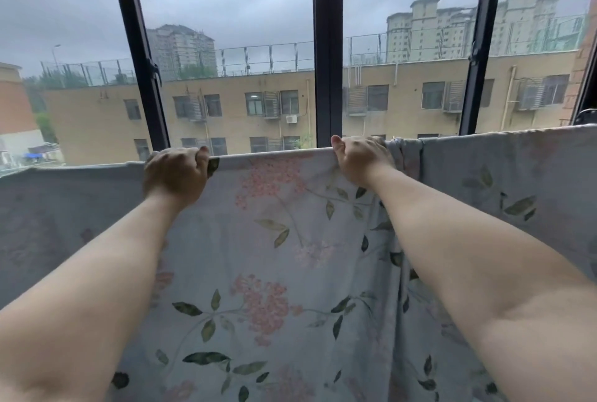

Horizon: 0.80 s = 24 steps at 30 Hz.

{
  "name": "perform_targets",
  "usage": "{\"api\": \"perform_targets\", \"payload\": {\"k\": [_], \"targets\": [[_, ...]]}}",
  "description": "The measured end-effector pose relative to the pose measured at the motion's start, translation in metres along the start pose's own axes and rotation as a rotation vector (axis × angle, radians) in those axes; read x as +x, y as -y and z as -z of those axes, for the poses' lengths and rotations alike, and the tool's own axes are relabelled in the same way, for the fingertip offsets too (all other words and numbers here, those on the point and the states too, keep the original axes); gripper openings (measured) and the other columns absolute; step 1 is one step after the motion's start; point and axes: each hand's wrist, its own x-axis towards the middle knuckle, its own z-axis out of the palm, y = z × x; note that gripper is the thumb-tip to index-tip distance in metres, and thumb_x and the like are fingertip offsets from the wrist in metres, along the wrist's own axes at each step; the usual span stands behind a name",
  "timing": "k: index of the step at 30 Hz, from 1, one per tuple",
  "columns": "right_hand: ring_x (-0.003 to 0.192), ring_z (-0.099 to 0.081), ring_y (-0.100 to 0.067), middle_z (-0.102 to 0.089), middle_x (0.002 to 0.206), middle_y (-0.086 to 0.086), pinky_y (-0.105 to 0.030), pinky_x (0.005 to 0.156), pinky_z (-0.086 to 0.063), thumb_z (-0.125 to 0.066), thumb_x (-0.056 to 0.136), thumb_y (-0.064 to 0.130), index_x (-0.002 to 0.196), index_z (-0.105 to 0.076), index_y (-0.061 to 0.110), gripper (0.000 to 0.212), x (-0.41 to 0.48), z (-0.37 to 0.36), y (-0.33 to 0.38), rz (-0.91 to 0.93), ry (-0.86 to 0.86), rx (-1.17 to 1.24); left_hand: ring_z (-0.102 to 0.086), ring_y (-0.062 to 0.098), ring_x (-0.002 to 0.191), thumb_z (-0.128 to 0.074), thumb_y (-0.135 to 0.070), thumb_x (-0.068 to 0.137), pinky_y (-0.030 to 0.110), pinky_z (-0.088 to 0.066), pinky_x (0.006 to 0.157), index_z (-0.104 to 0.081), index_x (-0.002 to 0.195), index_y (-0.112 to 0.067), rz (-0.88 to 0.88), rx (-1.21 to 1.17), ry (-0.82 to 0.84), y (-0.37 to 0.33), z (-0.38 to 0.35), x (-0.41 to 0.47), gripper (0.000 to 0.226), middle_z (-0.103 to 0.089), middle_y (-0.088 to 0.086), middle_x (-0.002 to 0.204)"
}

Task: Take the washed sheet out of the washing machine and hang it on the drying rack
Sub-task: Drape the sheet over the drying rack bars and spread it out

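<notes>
A pale blue sheet (277, 240) with pink flowers and green leaves hangs draped over a horizontal bar that it hides, spanning the whole view. My left hand (176, 174) is closed over the sheet's top fold left of centre. My right hand (361, 159) grips the same top fold right of centre, beside a bunched pleat (405, 156) in the cloth. Both forearms reach up from the bottom corners. The washing machine is out of view.
Directly behind the sheet stands a window with dark vertical frames (328, 56). A metal bracket (586, 115) sticks out at the right edge above the sheet. Beyond the glass are a tan building and a grey sky.
</notes>
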Motion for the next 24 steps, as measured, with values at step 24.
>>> {"api": "perform_targets", "payload": {"k": [24], "targets": [[0.112,-0.057,-0.035,-0.066,0.120,-0.022,-0.041,0.101,-0.034,-0.018,0.105,0.036,0.115,-0.067,0.008,0.058,0.044,0.037,-0.256,-0.107,-0.101,-0.229,-0.055,0.050,0.110,-0.023,-0.043,0.091,0.047,-0.042,0.095,-0.067,0.104,0.002,0.455,0.089,0.170,-0.079,-0.030,0.041,0.064,-0.058,0.038,0.119]]}}
